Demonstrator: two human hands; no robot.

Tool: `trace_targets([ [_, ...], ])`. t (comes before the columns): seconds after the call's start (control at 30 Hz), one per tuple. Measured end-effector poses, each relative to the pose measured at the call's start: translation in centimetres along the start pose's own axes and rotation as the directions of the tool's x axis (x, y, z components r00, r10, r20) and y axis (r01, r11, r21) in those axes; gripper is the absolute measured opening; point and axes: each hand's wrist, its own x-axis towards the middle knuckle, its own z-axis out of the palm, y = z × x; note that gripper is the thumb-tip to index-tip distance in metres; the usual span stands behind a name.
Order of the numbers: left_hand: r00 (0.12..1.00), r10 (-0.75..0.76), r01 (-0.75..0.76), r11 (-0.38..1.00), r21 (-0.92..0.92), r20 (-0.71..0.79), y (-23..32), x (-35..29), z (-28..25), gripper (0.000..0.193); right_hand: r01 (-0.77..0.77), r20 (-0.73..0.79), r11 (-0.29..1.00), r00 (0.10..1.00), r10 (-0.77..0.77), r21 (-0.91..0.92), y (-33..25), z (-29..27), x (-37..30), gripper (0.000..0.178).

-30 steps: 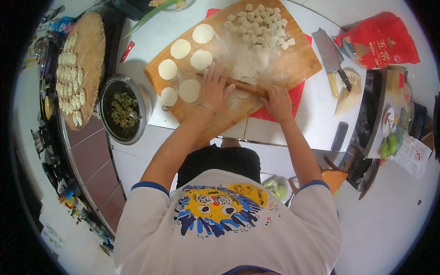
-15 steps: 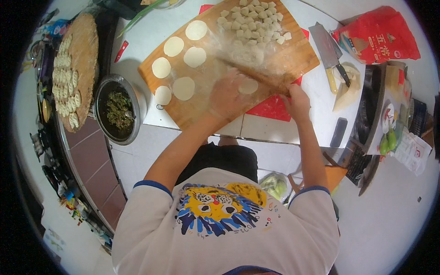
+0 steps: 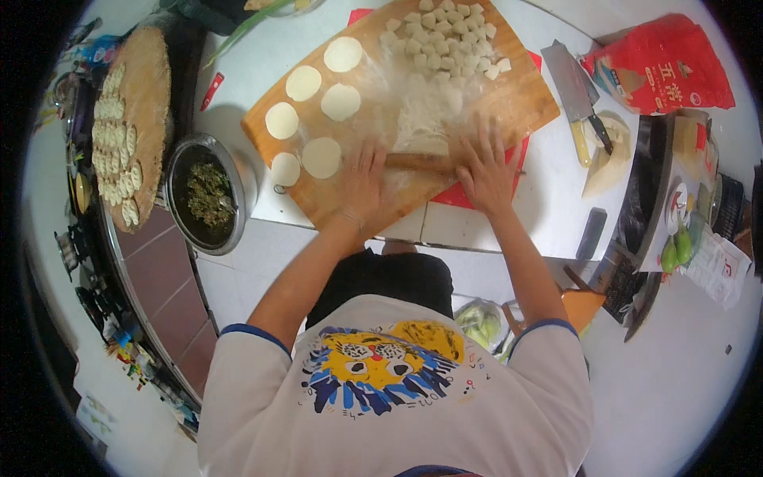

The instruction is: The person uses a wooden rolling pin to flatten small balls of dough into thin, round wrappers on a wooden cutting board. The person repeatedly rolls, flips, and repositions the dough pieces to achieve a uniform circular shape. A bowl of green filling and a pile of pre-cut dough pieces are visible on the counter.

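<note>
Desk [image 3: 568, 219], white; on it a wooden board [image 3: 520, 99], flour-dusted. Rolling pin [image 3: 420, 163] lies across the board's near part. Right hand [image 3: 485, 171] open, fingers spread and blurred, laid over pin's right part. Left hand [image 3: 364, 181] open, fingers extended over pin's left end, not wrapped round it. Six dough rounds [image 3: 322, 157], board's left. Dough lumps [image 3: 433, 61] clustered toward far edge.

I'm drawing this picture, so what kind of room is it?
Probably a kitchen: I see flat dough rounds and a rolling pin on a wooden board, and a bowl of chopped food.
</note>
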Motion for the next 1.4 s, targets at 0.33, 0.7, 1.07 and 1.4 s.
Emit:
trace_targets([
  [0.33, 0.995, 0.01, -0.001, 0.996, 0.091, -0.098, -1.2, -1.3, 1.8, 0.067, -0.041, 0.157, 0.999, 0.987, 0.043, -0.015, -1.5, 0.5, -2.1, 0.056],
  [0.7, 0.998, 0.025, -0.024, 1.0, 0.008, -0.056, 0.4, -1.8, -1.3, 0.064, 0.008, 0.065, 0.998, 0.998, -0.003, -0.07, -0.5, 1.5, -2.2, 0.056],
  [1.07, 0.979, -0.169, 0.148, 0.973, -0.179, -0.11, 5.0, 3.8, -3.0, 0.064, -0.228, 0.243, 0.817, 0.964, 0.111, 0.529, 1.1, 0.2, -0.9, 0.034],
  [1.4, 0.949, 0.279, -0.293, 0.952, -0.086, -0.147, 6.4, 5.1, 0.6, 0.058, -0.257, 0.083, 0.766, 0.962, 0.26, 0.589, 5.2, -0.8, -2.6, 0.03],
])
